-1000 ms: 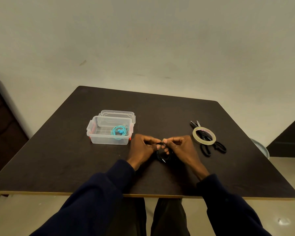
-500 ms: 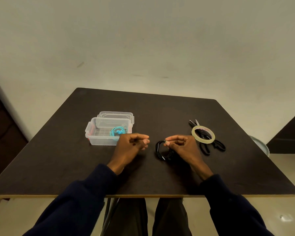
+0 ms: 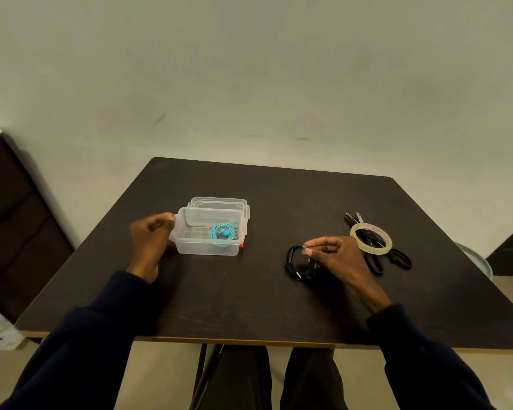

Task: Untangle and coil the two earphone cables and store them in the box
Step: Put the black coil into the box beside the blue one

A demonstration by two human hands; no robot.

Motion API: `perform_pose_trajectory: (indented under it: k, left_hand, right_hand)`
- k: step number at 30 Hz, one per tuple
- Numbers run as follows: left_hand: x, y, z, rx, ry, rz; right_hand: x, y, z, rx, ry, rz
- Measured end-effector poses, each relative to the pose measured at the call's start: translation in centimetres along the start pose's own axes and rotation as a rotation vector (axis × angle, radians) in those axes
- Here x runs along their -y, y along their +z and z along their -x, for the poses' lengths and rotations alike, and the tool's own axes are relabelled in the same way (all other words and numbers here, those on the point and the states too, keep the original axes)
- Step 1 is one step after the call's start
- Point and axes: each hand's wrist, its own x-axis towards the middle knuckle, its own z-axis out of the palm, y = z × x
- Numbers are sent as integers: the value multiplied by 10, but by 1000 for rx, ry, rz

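Observation:
A clear plastic box (image 3: 190, 245) stands open on the dark table (image 3: 249, 303), with its lid (image 3: 219, 201) lying just behind it. A coiled turquoise earphone cable (image 3: 222, 233) lies inside the box at its right end. My right hand (image 3: 335, 258) pinches a coiled black earphone cable (image 3: 290, 260) that rests on the table right of the box. My left hand (image 3: 150, 244) is blurred, its fingers curled, with the fingertips at the box's left end. Whether it grips the box is unclear.
A roll of clear tape (image 3: 370, 239) lies on top of black scissors (image 3: 378, 263) at the right of the table. A dark cabinet (image 3: 15, 220) stands at the left, and a round grey object (image 3: 476, 261) sits beyond the table's right edge.
My left hand let go of the black cable and swung left to the box's left end. My right hand kept the coil and stayed in place.

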Motion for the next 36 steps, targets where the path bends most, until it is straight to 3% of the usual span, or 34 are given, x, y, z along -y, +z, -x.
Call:
perform_pose_trajectory:
  k: [15, 23, 27, 36]
  left_hand:
    - [1, 37, 27, 221, -121, 55]
    - [6, 74, 68, 322, -177, 121]
    - [8, 81, 81, 356, -205, 145]
    - [5, 80, 84, 374, -208, 162]
  right_hand:
    - [18, -12, 6, -45, -76, -120]
    - [42, -34, 3, -153, -189, -129]
    - [57, -13, -7, -145, -208, 95]
    - [49, 55, -23, 90, -133, 451]
